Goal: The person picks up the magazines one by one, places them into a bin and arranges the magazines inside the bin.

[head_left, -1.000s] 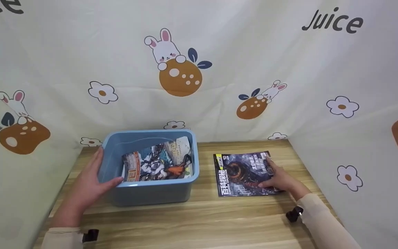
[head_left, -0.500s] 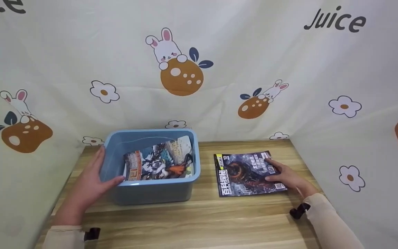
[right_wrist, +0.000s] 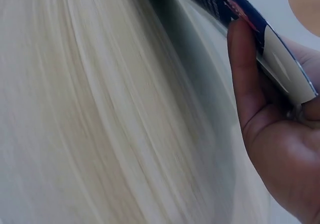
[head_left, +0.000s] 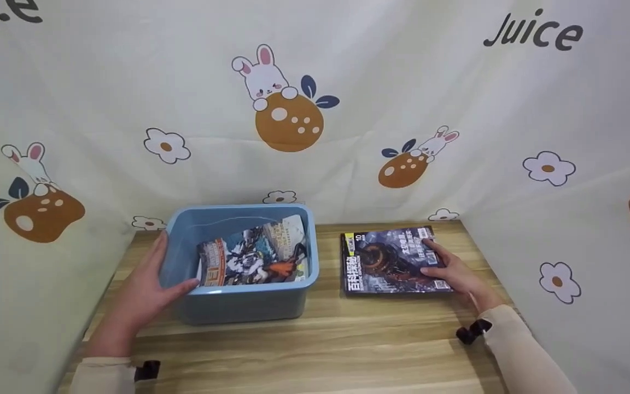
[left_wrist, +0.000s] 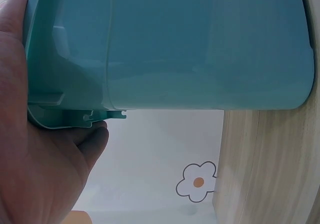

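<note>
On the left of the head view stands a blue plastic bin (head_left: 244, 303). My left hand (head_left: 143, 290) grips its left rim, thumb over the near corner; the left wrist view shows the bin's side wall (left_wrist: 175, 49) and the fingers at the rim. Inside lies a magazine (head_left: 244, 262) with a colourful cover, slightly tilted. To the bin's right, my right hand (head_left: 460, 279) pinches a dark-covered magazine (head_left: 386, 265) by its right edge, thumb on the cover and fingers underneath. The right wrist view shows this magazine (right_wrist: 287, 69) raised off the tabletop, its edge curved.
The wood-grain table (head_left: 315, 350) reaches back to a pale curtain (head_left: 194, 71) printed with rabbits, oranges and flowers, which encloses the back and both sides. A small black device (head_left: 473, 331) is strapped at the right wrist, another (head_left: 147, 370) at the left.
My right hand first slid back to the magazine's right edge, and has now raised the magazine, shifting it slightly away from me. The left hand keeps its hold on the bin.
</note>
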`<state>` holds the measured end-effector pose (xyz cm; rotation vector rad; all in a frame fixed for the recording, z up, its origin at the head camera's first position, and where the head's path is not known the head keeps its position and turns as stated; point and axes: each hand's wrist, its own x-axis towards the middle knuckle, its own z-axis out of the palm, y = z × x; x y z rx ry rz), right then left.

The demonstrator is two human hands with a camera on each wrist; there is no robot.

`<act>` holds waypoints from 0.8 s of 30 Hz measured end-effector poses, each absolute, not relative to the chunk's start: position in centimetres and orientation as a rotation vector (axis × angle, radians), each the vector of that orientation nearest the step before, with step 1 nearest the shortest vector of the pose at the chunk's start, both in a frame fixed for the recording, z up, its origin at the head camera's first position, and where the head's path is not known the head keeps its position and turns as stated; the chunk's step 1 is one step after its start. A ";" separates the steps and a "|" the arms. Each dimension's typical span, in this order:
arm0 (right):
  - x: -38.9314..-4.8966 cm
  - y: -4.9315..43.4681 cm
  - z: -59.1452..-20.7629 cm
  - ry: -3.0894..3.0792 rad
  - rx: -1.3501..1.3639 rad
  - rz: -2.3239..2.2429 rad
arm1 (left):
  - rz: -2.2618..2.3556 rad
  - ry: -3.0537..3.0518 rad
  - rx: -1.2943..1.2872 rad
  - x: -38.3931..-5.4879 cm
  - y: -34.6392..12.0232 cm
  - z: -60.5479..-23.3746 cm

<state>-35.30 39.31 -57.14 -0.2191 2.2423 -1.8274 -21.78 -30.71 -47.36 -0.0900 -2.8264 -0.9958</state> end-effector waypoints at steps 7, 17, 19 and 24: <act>-35.1 38.6 -56.5 2.183 -0.172 -1.913 | -1.017 -2.830 -0.084 -21.9 -30.6 -47.3; -35.3 37.7 -55.8 2.118 -0.101 -2.008 | -1.006 -2.828 -0.075 -22.0 -30.6 -47.0; -35.2 37.7 -55.7 2.126 -0.110 -2.005 | -1.000 -2.831 -0.072 -21.9 -30.6 -47.0; -35.1 37.7 -55.2 2.122 -0.156 -2.019 | -1.013 -2.823 -0.084 -21.9 -30.6 -47.2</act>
